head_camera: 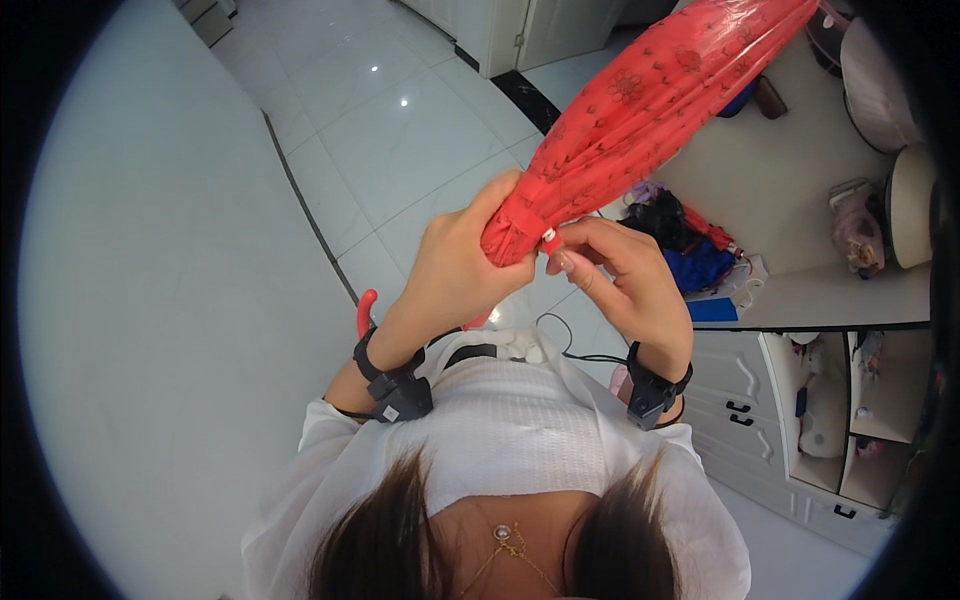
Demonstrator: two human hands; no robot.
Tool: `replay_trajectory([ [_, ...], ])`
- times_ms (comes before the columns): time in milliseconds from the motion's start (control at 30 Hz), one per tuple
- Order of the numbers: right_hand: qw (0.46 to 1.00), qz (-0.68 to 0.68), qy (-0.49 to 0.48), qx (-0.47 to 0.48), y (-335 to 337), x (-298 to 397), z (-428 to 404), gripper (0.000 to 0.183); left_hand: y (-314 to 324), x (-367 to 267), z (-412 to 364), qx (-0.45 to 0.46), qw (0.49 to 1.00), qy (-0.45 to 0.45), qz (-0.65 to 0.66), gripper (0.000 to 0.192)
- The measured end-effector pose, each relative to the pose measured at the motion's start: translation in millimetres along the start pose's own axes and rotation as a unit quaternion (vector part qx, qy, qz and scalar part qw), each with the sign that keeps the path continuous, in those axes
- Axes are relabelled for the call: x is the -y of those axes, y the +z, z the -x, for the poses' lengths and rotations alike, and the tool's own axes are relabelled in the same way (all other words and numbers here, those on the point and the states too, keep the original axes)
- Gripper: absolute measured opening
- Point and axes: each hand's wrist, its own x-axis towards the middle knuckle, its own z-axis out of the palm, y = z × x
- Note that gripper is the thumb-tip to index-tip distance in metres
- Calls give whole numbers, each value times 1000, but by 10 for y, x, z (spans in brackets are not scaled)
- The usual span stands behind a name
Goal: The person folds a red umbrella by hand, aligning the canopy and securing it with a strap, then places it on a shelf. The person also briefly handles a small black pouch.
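A folded red umbrella (pixel 637 112) with dark flower prints slants across the view, from between my hands up to the upper right. My left hand (pixel 461 255) wraps around its gathered canopy near the bunched lower end. A red closure strap (pixel 529 196) runs around the canopy there. With thumb and fingertips, my right hand (pixel 622 274) pinches the strap's red end, beside a small white fastener (pixel 549 235). A curved red hook (pixel 367 309), apparently the umbrella's handle, shows beside my left wrist; much of the shaft is hidden behind my hand and forearm.
Black devices (pixel 401 394) are strapped to both wrists, and a thin black cable (pixel 592 357) runs near the right one. At right, a cabinet top (pixel 810 202) bears piled cloth items (pixel 686 240) and bags. A pale wall (pixel 150 300) stands at left, beside the tiled floor (pixel 405 142).
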Motion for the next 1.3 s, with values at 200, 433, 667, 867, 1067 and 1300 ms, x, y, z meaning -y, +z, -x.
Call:
replay_trajectory([
  [200, 994, 25, 47, -94, 194, -90, -196, 30, -211, 60, -97, 51, 995, 2, 84, 56],
  [433, 977, -23, 157, -140, 526, -246, -548, 46, -478, 298, -235, 76, 984, -63, 148, 56],
  [667, 972, 216, -39, -81, 558, 173, -799, 29, -979, 764, -545, 22, 962, 78, -262, 45],
  [867, 898, 435, -44, -48, 613, -137, -1156, 78, -1262, 1022, -1066, 109, 841, 339, -408, 31],
  [1067, 926, 352, 127, -48, 409, -900, -1087, 42, -795, 1138, -1844, 276, 786, 404, -379, 18],
  [1300, 981, 76, 176, -7, -1302, -1473, -868, 53, 634, 65, -3148, 301, 658, 572, -385, 10],
])
